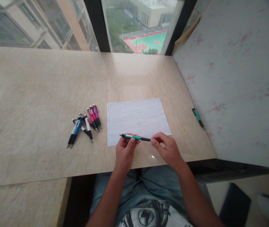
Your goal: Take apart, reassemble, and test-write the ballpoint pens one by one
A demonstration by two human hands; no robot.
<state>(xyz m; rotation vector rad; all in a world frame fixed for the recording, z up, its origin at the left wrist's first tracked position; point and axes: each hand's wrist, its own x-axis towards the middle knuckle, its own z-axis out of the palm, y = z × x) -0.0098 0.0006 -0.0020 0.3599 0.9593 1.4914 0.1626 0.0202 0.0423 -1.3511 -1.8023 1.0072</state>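
Observation:
Between my two hands, over the near edge of the paper, lies a green and black ballpoint pen [136, 137], held almost level with its clicker end to the left. My left hand [125, 150] pinches its green barrel with thumb and fingers. At the black grip end, my right hand [166, 146] closes thumb and fingertips on the pen; the tip is hidden there. Beneath them a white sheet of paper [136, 123] rests on the stone-patterned counter [54, 82], its upper half covered with rows of handwriting too small to read.
Left of the paper is a loose pile of pens: blue ones [77, 127], white ones [87, 126] and pink and purple ones [93, 116]. Another green pen [197, 118] lies at the right, beside the flowered wall [231, 78]. A window [139, 28] stands behind the counter.

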